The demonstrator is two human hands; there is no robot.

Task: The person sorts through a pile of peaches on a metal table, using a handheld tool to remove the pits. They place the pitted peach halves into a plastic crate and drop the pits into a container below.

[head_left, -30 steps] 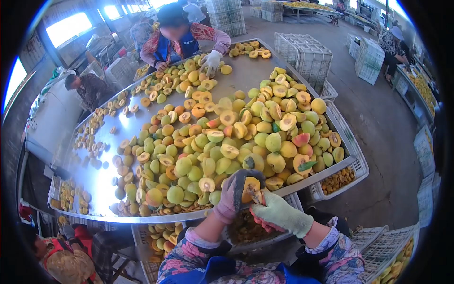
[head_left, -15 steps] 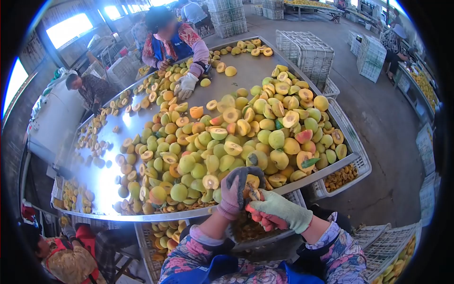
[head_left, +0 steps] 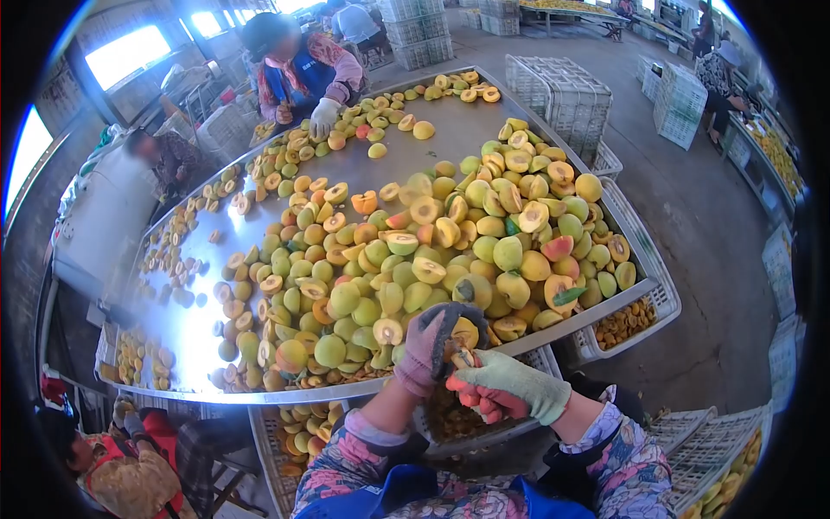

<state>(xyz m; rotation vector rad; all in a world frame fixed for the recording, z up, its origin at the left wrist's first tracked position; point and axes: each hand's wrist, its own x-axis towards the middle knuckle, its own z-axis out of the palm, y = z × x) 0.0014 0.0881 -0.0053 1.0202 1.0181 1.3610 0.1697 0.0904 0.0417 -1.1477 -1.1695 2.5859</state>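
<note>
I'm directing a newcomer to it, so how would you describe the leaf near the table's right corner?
On the metal table, find the fruit heap, then its near right end, up and right of the wearer's right hand. There the leaf lies against a cut fruit. It is slim and dark green among rounded, yellower fruit.

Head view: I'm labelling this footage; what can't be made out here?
All head view:
Small brown object: whole shape, partly hidden by pale green-and-red gloved right hand.
Rounded yellow fruit: underside, covered by purple-and-grey gloved left hand.
White plastic crate, lower right: cut off by the dark picture edge.
Distant yellow pieces, top: too small to identify.
</note>
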